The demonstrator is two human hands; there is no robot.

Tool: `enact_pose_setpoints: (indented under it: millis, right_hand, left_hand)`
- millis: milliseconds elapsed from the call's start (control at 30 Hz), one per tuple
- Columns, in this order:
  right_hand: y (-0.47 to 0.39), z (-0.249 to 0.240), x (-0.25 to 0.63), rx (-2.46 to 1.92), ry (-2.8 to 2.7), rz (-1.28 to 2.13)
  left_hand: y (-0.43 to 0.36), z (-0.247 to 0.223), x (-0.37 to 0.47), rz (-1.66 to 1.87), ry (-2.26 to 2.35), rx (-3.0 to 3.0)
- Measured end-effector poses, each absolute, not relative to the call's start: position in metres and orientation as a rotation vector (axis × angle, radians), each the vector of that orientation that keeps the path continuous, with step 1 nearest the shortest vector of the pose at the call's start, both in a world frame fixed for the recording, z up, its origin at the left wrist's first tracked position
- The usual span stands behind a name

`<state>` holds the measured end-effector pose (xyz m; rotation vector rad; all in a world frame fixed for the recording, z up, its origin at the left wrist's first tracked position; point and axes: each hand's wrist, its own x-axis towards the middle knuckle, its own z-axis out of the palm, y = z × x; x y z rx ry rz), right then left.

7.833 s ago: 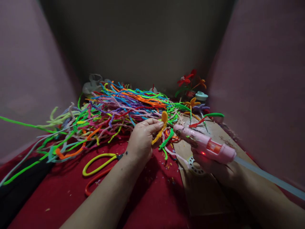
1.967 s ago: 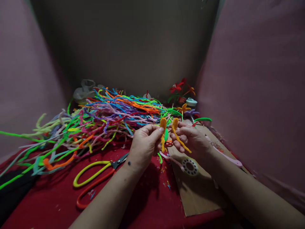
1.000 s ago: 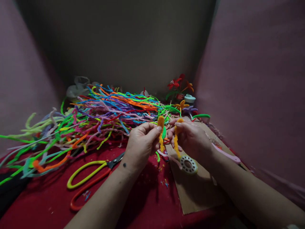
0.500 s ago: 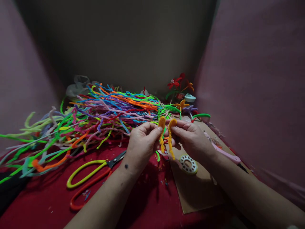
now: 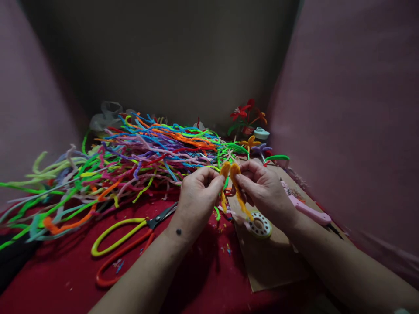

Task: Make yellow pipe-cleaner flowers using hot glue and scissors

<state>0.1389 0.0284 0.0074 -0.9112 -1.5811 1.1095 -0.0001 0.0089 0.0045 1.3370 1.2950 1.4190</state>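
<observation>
Two orange-yellow pipe cleaner pieces, each folded at the top with a tail hanging down, are side by side in front of me. My left hand [image 5: 201, 194] pinches the left pipe cleaner [image 5: 224, 170] between thumb and forefinger. The right pipe cleaner [image 5: 235, 170] is pinched in my right hand [image 5: 262, 187], its tail slanting down to the right. Their tops nearly meet; I cannot tell if they touch. Below my right hand a white roll with a ring of holes [image 5: 260, 225] lies on a cardboard sheet [image 5: 271, 266]. Some fingertips are hidden behind the pieces.
Scissors [image 5: 150, 223] with yellow and red handles lie left on the red cloth [image 5: 196, 279]. A large heap of coloured pipe cleaners [image 5: 147, 152] spreads behind. Pipe cleaner flowers [image 5: 250, 143], a pale-lidded jar [image 5: 261, 133] and a pink-handled tool [image 5: 309, 210] stand or lie to the right.
The folded tops have come closer together. The right piece has tilted, its tail swinging to the right, and my left hand has shifted slightly right.
</observation>
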Motion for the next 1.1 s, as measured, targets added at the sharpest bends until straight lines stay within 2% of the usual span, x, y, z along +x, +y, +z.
enact_pose_setpoints:
  millis: [1100]
  right_hand:
    - [0.0293, 0.0021, 0.1383, -0.863, -1.667, 1.065]
  left_hand:
    - [0.0101, 0.0021, -0.0010, 1.387, 1.329, 1.397]
